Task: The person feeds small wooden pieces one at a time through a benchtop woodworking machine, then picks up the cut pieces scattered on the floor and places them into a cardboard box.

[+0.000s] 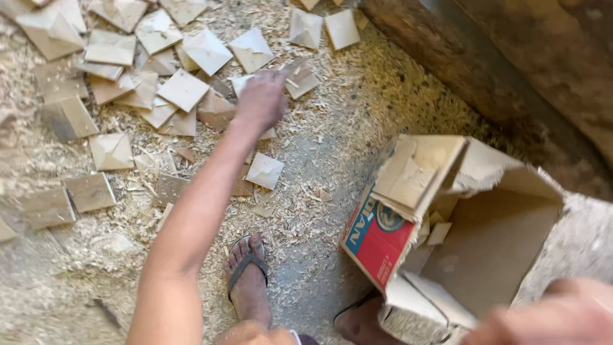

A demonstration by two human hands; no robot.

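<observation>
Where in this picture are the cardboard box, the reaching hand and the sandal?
cardboard box (pixel 377 239), head view, on its red printed side
left hand (pixel 258 102), head view, on the back of the hand
sandal (pixel 246 263), head view, on its strap

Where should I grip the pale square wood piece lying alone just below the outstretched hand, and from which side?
Grip the square wood piece by two opposite edges, coming straight down from above. It lies flat on the sawdust-covered floor with clear space around it, apart from the pile. The left hand is nearest. Probably a thin piece, so pinch low.
</observation>
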